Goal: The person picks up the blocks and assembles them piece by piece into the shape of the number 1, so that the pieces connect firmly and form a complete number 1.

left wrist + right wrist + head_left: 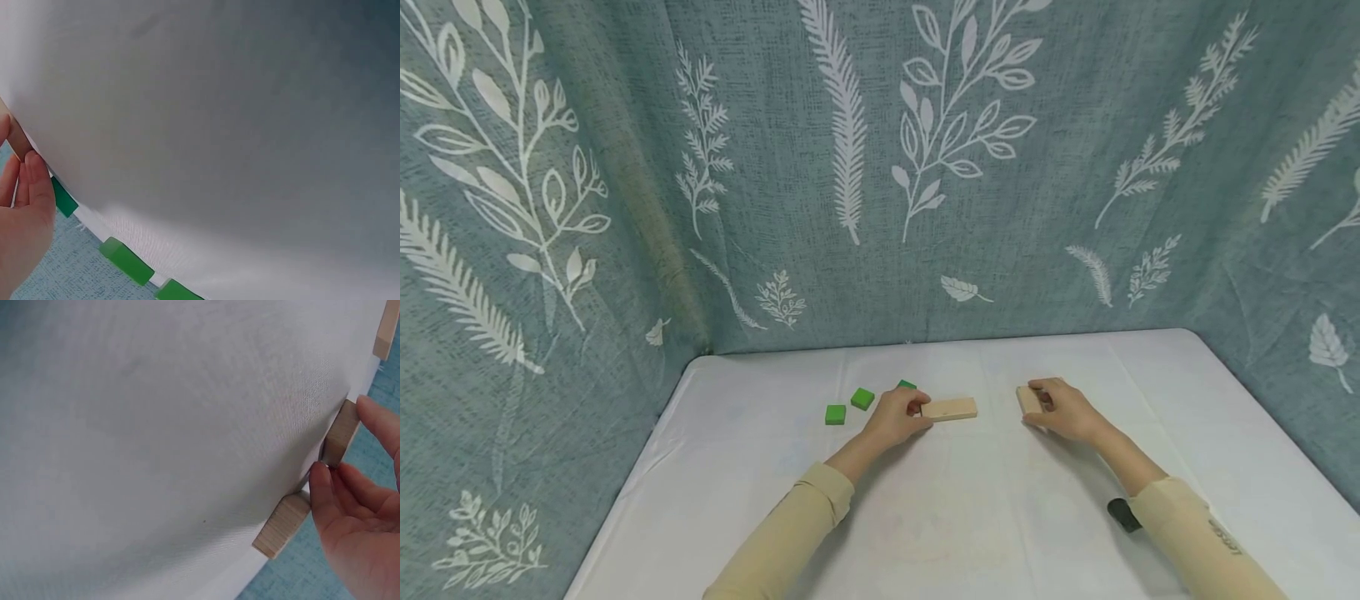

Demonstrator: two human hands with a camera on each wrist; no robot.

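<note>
My left hand [897, 418] pinches the left end of a long, pale wooden block [951, 408] lying flat on the table; only part of that block [20, 140] shows in the left wrist view. Farther right, my right hand [1067, 410] holds a shorter wooden block [1028, 400] between thumb and fingertips, one at each end. The right wrist view shows this held block [342, 433] close to the cloth. Beside those fingers lies another wooden block [282, 525], hidden behind the hand in the head view.
Two green blocks [835, 414] [862, 398] lie left of my left hand, and a darker green block [907, 384] sits just behind it. A white cloth covers the table [940, 500]. A patterned curtain [880, 167] hangs behind. Some black object [1123, 514] shows by my right sleeve.
</note>
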